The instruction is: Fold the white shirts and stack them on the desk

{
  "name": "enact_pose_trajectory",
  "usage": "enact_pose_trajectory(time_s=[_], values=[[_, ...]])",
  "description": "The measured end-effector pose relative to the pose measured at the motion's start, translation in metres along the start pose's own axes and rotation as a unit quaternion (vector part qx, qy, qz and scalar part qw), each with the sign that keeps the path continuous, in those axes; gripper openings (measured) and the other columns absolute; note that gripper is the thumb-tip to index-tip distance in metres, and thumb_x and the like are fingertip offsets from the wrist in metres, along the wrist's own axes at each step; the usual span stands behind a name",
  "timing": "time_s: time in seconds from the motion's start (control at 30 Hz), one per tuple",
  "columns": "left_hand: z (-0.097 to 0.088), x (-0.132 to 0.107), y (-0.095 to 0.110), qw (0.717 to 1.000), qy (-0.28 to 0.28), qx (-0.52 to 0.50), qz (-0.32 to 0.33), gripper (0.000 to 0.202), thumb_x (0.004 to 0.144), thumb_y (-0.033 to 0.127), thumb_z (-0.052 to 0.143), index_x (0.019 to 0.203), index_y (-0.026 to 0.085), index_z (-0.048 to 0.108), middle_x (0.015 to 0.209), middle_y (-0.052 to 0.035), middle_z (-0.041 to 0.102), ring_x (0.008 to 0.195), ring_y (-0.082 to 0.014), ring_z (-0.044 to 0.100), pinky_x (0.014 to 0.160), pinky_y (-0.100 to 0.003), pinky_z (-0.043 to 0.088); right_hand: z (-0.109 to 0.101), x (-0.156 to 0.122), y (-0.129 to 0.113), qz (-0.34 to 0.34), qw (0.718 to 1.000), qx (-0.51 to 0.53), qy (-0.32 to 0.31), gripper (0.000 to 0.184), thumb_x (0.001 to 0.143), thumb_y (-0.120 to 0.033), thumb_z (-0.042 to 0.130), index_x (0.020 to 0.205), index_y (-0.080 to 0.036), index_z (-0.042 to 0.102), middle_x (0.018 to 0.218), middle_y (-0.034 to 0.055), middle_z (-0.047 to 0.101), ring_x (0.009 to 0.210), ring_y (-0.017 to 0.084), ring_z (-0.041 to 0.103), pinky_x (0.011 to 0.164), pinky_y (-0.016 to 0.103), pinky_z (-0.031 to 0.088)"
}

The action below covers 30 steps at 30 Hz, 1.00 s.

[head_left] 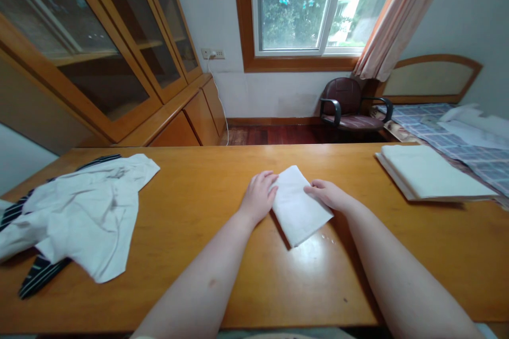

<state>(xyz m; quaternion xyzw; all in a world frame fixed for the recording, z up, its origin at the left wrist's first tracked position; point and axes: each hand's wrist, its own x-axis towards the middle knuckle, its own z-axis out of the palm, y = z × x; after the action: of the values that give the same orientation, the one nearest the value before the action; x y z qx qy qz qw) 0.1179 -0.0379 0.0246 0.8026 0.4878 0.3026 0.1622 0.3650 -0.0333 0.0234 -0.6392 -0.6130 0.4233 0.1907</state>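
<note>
A small white cloth (296,206), folded into a narrow rectangle, lies at the middle of the wooden table (207,254). My left hand (258,195) rests on its left edge, fingers curled over the far corner. On the cloth's right edge sits my right hand (328,194), its fingers bent and pressing down on the fabric. Both forearms reach in from the near edge of the table.
A crumpled white cloth (85,212) lies over dark striped fabric (37,270) at the table's left. A stack of folded white cloths (429,172) sits at the right. Behind the table are a wooden cabinet (119,63), a dark chair (350,106) and a bed (457,127).
</note>
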Motion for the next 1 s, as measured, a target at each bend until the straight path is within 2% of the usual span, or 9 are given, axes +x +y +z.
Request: enact_pose_trajectory(time_s=[0.1,0.23,0.3,0.37,0.5,0.77,0.83,0.9,1.0], values=[[0.004,-0.009,0.021,0.993,-0.104,0.019,0.051,0.047,0.086,0.040,0.050,0.129,0.022,0.051,0.144,-0.0100,0.040,0.136,-0.0268,0.028,0.112,-0.046,0.019,0.005,0.001,-0.003,-0.007,0.999,-0.025,0.042,0.036,0.079,-0.050,0.052,0.071,-0.016,0.061,0.069,0.0049,0.065,0.063,0.017,0.057,0.054,0.025,0.039],[0.014,-0.018,0.033,0.983,-0.178,0.031,0.037,0.078,0.075,0.057,0.058,0.141,0.022,0.038,0.154,-0.0133,0.017,0.141,-0.0339,0.003,0.112,-0.056,0.005,0.006,0.000,-0.005,0.020,1.000,-0.010,0.007,0.034,0.082,-0.044,0.049,0.070,-0.015,0.063,0.068,0.0060,0.066,0.061,0.018,0.059,0.055,0.026,0.039],[0.018,-0.020,0.033,0.979,-0.196,0.037,0.035,0.090,0.069,0.063,0.061,0.143,0.021,0.033,0.154,-0.0143,0.011,0.141,-0.0357,-0.003,0.111,-0.057,0.002,0.006,-0.001,-0.008,0.033,0.998,-0.048,0.020,0.039,0.083,-0.047,0.047,0.066,-0.016,0.062,0.066,0.0066,0.065,0.060,0.018,0.058,0.054,0.027,0.037],[0.020,-0.020,0.033,0.978,-0.204,0.040,0.033,0.096,0.064,0.066,0.063,0.144,0.022,0.031,0.155,-0.0141,0.008,0.140,-0.0370,-0.004,0.110,-0.059,0.001,0.008,-0.003,-0.013,0.030,0.992,-0.103,0.073,0.046,0.084,-0.055,0.043,0.066,-0.017,0.061,0.065,0.0072,0.064,0.060,0.018,0.056,0.053,0.028,0.035],[0.023,-0.020,0.034,0.975,-0.210,0.054,0.045,0.094,0.064,0.068,0.061,0.143,0.028,0.032,0.155,-0.0102,0.005,0.140,-0.0370,-0.006,0.109,-0.060,-0.001,0.017,0.000,-0.024,-0.032,0.973,-0.152,0.168,0.044,0.086,-0.058,0.040,0.081,-0.019,0.061,0.073,0.0062,0.065,0.065,0.017,0.056,0.055,0.026,0.032],[0.026,-0.018,0.035,0.959,-0.266,0.085,0.056,0.096,0.066,0.079,0.048,0.146,0.031,0.024,0.156,-0.0064,0.000,0.139,-0.0351,-0.012,0.110,-0.058,-0.002,0.029,0.018,-0.020,-0.036,0.969,-0.179,0.166,0.033,0.087,-0.047,0.046,0.081,-0.018,0.060,0.075,0.0040,0.065,0.068,0.015,0.055,0.057,0.023,0.030],[0.026,-0.017,0.032,0.959,-0.265,0.078,0.063,0.094,0.067,0.078,0.049,0.145,0.031,0.027,0.156,-0.0062,0.004,0.140,-0.0346,-0.009,0.111,-0.057,-0.001,0.029,0.020,-0.016,-0.039,0.968,-0.182,0.168,0.032,0.088,-0.045,0.046,0.082,-0.017,0.061,0.081,0.0060,0.066,0.072,0.015,0.056,0.060,0.023,0.031],[0.024,-0.014,0.027,0.967,-0.241,0.057,0.065,0.083,0.074,0.070,0.048,0.144,0.029,0.030,0.155,-0.0063,0.011,0.142,-0.0309,-0.001,0.113,-0.052,0.004,0.029,0.022,-0.014,-0.049,0.965,-0.188,0.175,0.033,0.089,-0.043,0.044,0.082,-0.016,0.062,0.086,0.0083,0.066,0.077,0.016,0.057,0.063,0.023,0.033],[0.020,-0.008,0.011,0.993,-0.114,0.035,-0.024,0.059,0.090,0.048,0.037,0.141,0.020,0.036,0.151,-0.0095,0.028,0.140,-0.0243,0.020,0.113,-0.043,0.018,0.027,0.021,-0.012,-0.053,0.962,-0.189,0.188,0.040,0.093,-0.043,0.035,0.079,-0.016,0.062,0.083,0.0088,0.066,0.075,0.017,0.057,0.062,0.024,0.032]])
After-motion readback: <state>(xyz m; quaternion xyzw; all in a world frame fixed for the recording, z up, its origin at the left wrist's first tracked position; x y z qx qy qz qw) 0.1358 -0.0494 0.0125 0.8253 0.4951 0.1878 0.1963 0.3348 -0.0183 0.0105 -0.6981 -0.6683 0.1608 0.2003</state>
